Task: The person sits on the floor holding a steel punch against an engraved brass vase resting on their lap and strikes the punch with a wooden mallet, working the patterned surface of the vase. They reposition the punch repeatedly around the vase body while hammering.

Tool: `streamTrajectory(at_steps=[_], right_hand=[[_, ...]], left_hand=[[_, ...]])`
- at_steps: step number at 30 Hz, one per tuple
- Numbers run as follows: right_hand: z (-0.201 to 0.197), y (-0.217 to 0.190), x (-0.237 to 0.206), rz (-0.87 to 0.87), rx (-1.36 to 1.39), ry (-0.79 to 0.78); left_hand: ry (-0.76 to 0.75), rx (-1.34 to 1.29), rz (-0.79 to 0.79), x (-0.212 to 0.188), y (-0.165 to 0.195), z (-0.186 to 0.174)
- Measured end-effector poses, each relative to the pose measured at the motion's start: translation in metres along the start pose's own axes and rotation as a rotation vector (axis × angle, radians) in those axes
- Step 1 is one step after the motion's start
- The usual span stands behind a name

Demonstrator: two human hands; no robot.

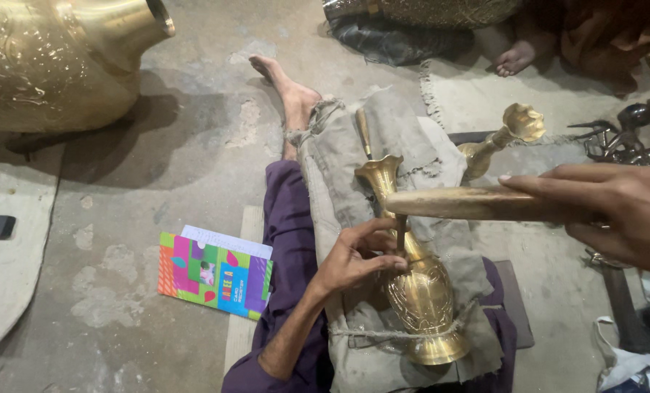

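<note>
Engraved brass vase lying on grey cloth across the lap. Right hand closed around pale wooden mallet, raised. Left hand pinches thin metal punch upright on the vase shoulder: chasing step; the strike must land squarely.

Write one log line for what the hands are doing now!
left hand: holds punch on brass vase | right hand: grips wooden mallet above it
</note>
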State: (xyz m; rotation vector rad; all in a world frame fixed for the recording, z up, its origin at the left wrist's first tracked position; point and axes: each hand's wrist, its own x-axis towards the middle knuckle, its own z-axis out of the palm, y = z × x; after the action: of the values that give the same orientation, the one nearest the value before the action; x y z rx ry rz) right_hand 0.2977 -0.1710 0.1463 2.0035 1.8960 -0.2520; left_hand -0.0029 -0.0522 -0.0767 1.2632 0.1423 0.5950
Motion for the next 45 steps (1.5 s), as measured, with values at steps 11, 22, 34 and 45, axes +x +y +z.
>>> streamTrajectory(at_steps=[11, 22, 34, 45], right_hand=[[0.007, 0.005, -0.001, 0.069, 0.193, 0.096], [-0.011, -0.011, 0.000, 0.111, 0.423, 0.198], [0.001, -0.003, -0.003, 0.073, 0.016, -0.029], [0.039, -0.008, -0.020, -0.179, -0.063, 0.377]], left_hand=[[0.004, -0.052, -0.032, 0.000, 0.001, 0.002], [-0.019, -0.044, 0.005, -0.001, -0.001, 0.000], [-0.001, -0.077, -0.014, -0.002, -0.005, 0.001], [0.058, 0.098, 0.094, -0.009, -0.007, -0.003]])
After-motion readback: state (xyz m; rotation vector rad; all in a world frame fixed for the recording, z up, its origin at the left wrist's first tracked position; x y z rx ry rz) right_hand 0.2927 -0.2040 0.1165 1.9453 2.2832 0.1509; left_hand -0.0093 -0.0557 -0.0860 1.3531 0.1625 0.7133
